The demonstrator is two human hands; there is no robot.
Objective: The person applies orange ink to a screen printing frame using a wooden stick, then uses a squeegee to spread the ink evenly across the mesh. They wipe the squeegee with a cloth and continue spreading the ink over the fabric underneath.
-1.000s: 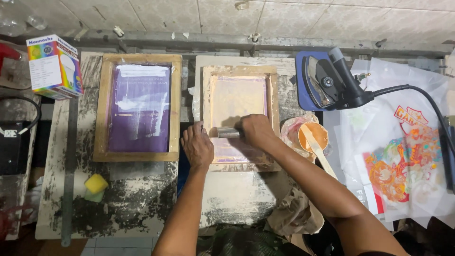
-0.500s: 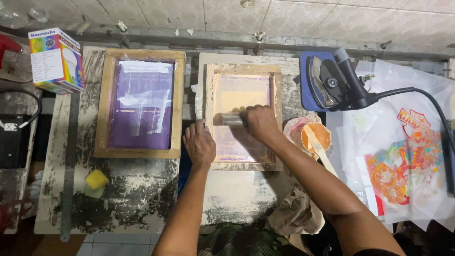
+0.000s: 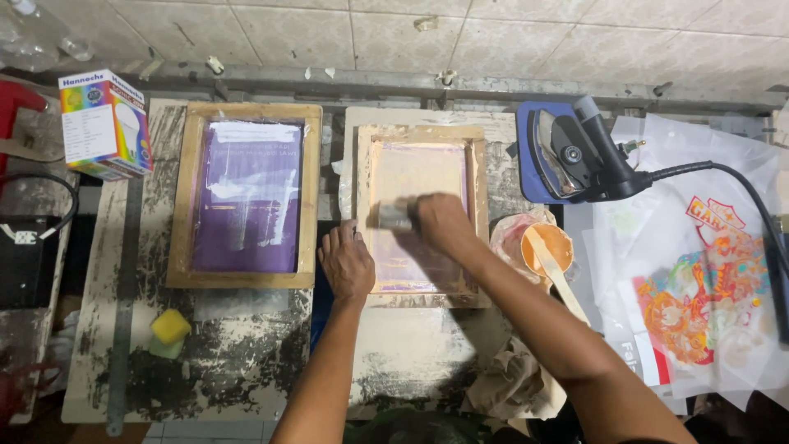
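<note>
head view | worn on head, looking almost straight down | faces tiled wall (image 3: pixel 493 33) along frame top | mid-near, whole table (image 3: pixel 246 362) in frame | forearms enter from bottom centre | single view, nothing shared

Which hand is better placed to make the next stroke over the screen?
Right. The right hand grips the squeegee inside the wooden frame; the left hand only presses the frame's left edge.
</note>
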